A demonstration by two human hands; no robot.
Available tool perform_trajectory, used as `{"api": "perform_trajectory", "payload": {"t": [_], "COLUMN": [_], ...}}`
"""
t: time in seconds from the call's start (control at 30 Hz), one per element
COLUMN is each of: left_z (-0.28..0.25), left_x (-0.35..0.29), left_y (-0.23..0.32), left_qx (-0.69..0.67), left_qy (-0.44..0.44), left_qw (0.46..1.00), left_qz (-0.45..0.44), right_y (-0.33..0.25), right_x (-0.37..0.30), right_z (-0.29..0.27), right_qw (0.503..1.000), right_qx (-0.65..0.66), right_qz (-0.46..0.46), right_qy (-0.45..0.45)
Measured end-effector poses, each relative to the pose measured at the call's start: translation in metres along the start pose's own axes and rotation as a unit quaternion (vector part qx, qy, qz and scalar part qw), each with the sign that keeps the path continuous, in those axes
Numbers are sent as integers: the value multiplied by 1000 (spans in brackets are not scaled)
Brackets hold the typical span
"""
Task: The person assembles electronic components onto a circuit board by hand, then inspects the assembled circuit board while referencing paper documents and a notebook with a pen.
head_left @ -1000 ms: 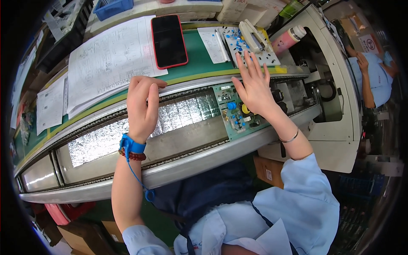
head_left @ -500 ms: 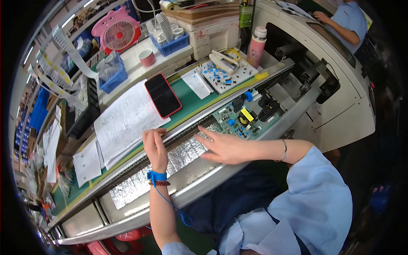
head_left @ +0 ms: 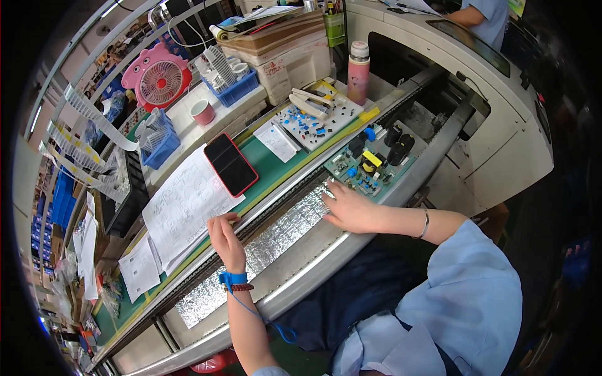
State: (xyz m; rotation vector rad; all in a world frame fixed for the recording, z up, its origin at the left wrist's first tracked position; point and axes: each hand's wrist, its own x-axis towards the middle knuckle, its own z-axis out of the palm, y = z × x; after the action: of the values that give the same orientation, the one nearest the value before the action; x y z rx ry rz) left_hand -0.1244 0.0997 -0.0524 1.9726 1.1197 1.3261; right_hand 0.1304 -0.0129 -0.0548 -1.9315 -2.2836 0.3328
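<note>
A green circuit board (head_left: 380,180) with a yellow-topped transformer, black cylinders and blue parts lies on the conveyor's rails at the right. My right hand (head_left: 352,210) is at the board's near left corner, fingers apart and holding nothing; whether the fingertips touch its edge I cannot tell. Beneath that hand runs a strip of crinkled silver foil (head_left: 276,232) along the conveyor. My left hand (head_left: 227,241), with a blue wrist strap (head_left: 233,278) and its cord, hovers over the conveyor's far rail beside the papers. Its fingers are loosely bent, with nothing in them.
Behind the conveyor lie printed sheets (head_left: 182,203), a red-edged phone (head_left: 231,165) and a white board with small components (head_left: 323,119). A pink bottle (head_left: 359,74) stands near a white machine (head_left: 501,144). Farther back are blue bins (head_left: 160,149) and a pink fan (head_left: 158,81).
The circuit board sits farther along to the right, away from my left hand. My right hand has shifted right, toward the board's corner. The whole view has turned slightly.
</note>
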Motion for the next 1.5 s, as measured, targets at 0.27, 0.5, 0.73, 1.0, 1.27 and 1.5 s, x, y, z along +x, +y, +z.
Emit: {"api": "perform_trajectory", "payload": {"t": [0.27,0.5,0.73,1.0,1.27,1.5], "left_z": [3,2,0,-1,1,-19], "left_x": [2,-6,-2,-5,-1,12], "left_y": [-16,-27,-8,-3,-25,-24], "left_qx": [-15,54,14,16,-25,5], "left_qy": [14,36,76,88,104,225], "left_qw": [1000,997,994,995,992,974], "left_qz": [17,30,71,54,62,-14], "right_y": [71,98,180,189,202,205], "right_x": [-1,-8,-14,-13,-32,-29], "right_z": [-10,-31,-19,-29,-26,-42], "right_qw": [990,981,970,959,971,964], "right_qx": [-52,-48,-123,-155,-101,-98], "right_qz": [66,161,205,239,197,199], "right_qy": [116,93,40,15,86,149]}}
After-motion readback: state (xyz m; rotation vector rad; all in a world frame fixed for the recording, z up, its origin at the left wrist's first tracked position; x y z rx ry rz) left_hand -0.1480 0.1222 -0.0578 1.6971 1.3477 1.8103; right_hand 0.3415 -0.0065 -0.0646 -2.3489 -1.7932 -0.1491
